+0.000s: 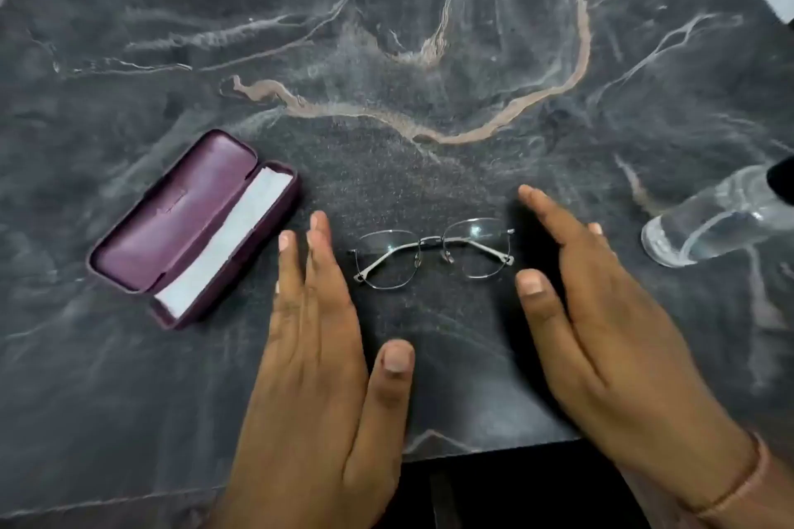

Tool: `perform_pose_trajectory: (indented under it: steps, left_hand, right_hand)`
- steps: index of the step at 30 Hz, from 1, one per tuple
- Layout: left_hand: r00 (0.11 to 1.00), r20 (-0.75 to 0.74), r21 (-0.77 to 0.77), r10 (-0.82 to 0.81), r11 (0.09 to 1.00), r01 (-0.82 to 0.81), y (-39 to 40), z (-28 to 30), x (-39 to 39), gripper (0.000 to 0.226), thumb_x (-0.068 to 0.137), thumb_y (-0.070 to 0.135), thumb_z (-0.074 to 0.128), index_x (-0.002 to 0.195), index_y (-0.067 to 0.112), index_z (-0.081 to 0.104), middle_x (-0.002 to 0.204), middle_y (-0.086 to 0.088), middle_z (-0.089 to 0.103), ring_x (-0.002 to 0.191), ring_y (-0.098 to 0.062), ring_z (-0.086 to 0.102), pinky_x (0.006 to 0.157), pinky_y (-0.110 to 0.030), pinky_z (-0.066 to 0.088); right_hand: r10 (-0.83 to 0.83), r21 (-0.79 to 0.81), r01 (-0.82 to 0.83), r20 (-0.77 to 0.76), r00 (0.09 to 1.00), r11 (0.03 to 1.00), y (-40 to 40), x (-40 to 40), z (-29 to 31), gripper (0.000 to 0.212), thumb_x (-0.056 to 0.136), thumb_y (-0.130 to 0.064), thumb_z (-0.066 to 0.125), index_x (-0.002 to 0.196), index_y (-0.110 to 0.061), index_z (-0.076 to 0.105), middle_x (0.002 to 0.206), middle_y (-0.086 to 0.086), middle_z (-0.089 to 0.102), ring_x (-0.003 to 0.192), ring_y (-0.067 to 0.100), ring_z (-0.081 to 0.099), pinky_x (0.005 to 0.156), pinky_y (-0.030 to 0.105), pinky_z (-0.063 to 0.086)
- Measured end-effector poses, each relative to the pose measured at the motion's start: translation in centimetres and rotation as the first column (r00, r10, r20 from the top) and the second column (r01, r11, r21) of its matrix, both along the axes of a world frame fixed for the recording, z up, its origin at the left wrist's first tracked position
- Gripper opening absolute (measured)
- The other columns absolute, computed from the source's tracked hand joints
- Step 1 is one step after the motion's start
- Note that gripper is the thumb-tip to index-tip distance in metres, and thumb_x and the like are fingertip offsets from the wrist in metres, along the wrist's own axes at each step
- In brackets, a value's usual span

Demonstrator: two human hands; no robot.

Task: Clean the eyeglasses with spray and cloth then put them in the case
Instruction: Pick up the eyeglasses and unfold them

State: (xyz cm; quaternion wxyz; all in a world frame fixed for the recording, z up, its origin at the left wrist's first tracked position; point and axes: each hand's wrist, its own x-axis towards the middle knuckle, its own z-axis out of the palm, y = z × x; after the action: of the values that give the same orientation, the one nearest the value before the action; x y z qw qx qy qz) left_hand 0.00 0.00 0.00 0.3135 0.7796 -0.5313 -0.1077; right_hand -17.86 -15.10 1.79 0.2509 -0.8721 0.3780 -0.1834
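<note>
Both hands reach forward over the dark marble table point(429, 56), one on each side of the glasses point(434, 251). The left hand point(326, 365) lies palm down with its fingers straight and close together, thumb spread out to the side; its fingertips stop just left of the glasses without touching them, and it holds nothing. The right hand point(601, 314) is tilted more on its edge, fingers straight and pointing forward, thumb held apart toward the glasses; it sits just right of them, not touching the frame, and it too holds nothing. A thin pink band point(739, 481) circles the right wrist.

The glasses rest on the table between the two hands, folded, with thin metal rims and clear lenses. Left of the glasses, past the left hand, a purple case point(189, 228) lies open with a white cloth point(232, 245) inside its lower half. Right of the glasses, past the right hand, a clear bottle point(713, 223) stands on the table, its dark top cut off by the picture's edge.
</note>
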Motion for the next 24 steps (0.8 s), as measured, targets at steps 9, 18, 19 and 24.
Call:
perform_pose_trajectory:
  steps: [9,18,19,24]
  left_hand:
    - [0.980,-0.189,-0.088,0.068,0.993,-0.085,0.7,0.5,0.2,0.084,0.105,0.069,0.024,0.174,0.028,0.003,0.179,0.026,-0.002,0.158,0.014,-0.015,0.127,-0.017,-0.003]
    - [0.978,-0.129,-0.165,0.162,0.969,-0.183,0.2,0.5,0.4,0.052,0.112,0.027,0.053,0.162,0.016,0.047,0.165,0.002,0.051,0.155,-0.014,0.044,0.129,-0.034,0.033]
    - [0.980,-0.099,-0.160,0.175,0.969,-0.189,0.1,0.6,0.3,0.053,0.111,0.026,0.054,0.162,0.014,0.047,0.165,0.000,0.051,0.156,-0.017,0.043,0.129,-0.037,0.033]
    - [0.974,-0.008,-0.095,0.226,0.970,-0.226,-0.6,0.4,0.4,0.060,0.105,0.028,0.057,0.161,0.011,0.044,0.166,-0.005,0.048,0.162,-0.024,0.031,0.131,-0.037,0.030]
  right_hand:
    - [0.023,-0.019,-0.022,0.054,0.998,1.000,0.0,-0.6,0.3,0.061,0.109,-0.050,0.037,0.165,-0.025,0.040,0.165,-0.005,0.050,0.155,0.017,0.044,0.127,0.036,0.032]
    - [-0.003,-0.097,0.007,0.035,0.999,0.995,-0.1,-0.4,0.8,0.067,0.099,-0.045,0.074,0.155,-0.013,0.056,0.155,0.004,0.059,0.143,0.023,0.055,0.116,0.029,0.038]
    - [-0.002,-0.098,0.004,0.021,1.000,0.995,-0.1,-0.3,1.1,0.072,0.096,-0.047,0.077,0.155,-0.014,0.055,0.153,0.003,0.059,0.142,0.023,0.055,0.116,0.029,0.039]
    - [-0.037,-0.085,0.040,0.037,0.999,0.996,-1.0,0.2,0.6,0.076,0.087,-0.049,0.085,0.151,-0.018,0.061,0.125,-0.003,0.067,0.122,0.021,0.061,0.105,0.029,0.044]
